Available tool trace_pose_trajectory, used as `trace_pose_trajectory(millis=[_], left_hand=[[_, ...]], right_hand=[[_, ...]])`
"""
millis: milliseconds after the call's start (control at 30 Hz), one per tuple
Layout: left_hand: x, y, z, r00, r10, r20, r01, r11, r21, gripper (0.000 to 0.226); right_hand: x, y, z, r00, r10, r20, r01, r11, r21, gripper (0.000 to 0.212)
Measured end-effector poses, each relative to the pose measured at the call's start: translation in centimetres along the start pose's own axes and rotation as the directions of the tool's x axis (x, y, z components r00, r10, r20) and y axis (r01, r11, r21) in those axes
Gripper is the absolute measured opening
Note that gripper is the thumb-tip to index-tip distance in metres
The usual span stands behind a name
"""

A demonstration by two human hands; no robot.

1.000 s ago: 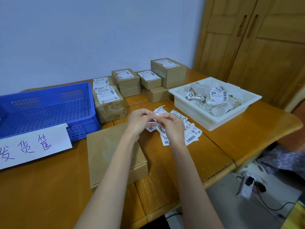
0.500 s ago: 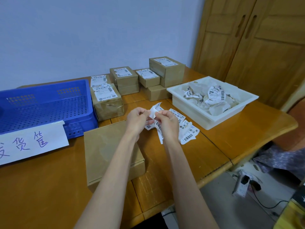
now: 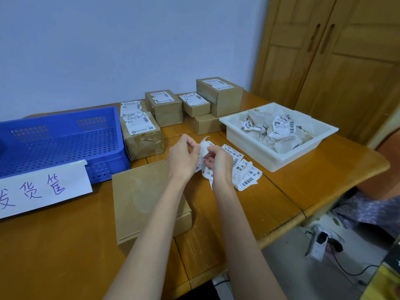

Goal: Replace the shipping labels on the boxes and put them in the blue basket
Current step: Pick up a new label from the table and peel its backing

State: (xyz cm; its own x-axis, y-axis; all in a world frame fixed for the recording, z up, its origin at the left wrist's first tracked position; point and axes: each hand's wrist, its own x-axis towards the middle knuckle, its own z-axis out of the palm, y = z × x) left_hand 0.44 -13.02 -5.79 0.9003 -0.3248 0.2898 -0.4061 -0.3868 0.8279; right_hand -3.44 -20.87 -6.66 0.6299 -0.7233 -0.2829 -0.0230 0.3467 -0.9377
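A flat brown box (image 3: 142, 198) with no label lies on the table in front of me. Above its far right corner my left hand (image 3: 184, 156) and my right hand (image 3: 218, 163) both pinch one white shipping label (image 3: 204, 148), whose top corner curls up between them. More loose barcode labels (image 3: 246, 174) lie fanned on the table just behind my right hand. The blue basket (image 3: 60, 144) stands empty at the left, with a white handwritten sign (image 3: 43, 189) leaning on its front.
Several labelled brown boxes (image 3: 140, 135) are stacked at the back of the wooden table (image 3: 303, 180). A white tray (image 3: 279, 159) of crumpled old labels stands at the right. Wooden cupboard doors (image 3: 335, 61) rise behind it; cables lie on the floor (image 3: 324, 252) at right.
My hands have kept working the label between them; its corner now curls up higher and the sheet hangs lower under my right hand. The boxes and basket have not moved.
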Motion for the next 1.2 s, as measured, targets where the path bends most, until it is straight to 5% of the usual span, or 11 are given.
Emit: trace_pose_trajectory(millis=[200,567,767,1200], left_hand=[[0.0,-0.1,0.1,0.999,0.032,0.022,-0.033,0.998,0.049,0.012],[-0.2,0.1,0.4,1.000,0.030,-0.006,-0.031,0.999,-0.039,0.017],[-0.3,-0.5,0.4,0.995,0.065,-0.072,-0.069,0.997,-0.044,0.008],[-0.3,-0.6,0.9,0.987,-0.138,-0.087,0.128,0.985,-0.114,0.016]], right_hand=[[-0.3,-0.3,0.2,0.997,0.060,-0.049,-0.060,0.998,0.004,0.032],[-0.6,1.6,0.0,0.910,-0.413,-0.043,0.381,0.871,-0.309,0.016],[-0.7,1.1,-0.3,0.891,-0.453,-0.029,0.421,0.848,-0.323,0.019],[-0.3,1.6,0.0,0.893,-0.436,-0.109,0.345,0.821,-0.454,0.021]])
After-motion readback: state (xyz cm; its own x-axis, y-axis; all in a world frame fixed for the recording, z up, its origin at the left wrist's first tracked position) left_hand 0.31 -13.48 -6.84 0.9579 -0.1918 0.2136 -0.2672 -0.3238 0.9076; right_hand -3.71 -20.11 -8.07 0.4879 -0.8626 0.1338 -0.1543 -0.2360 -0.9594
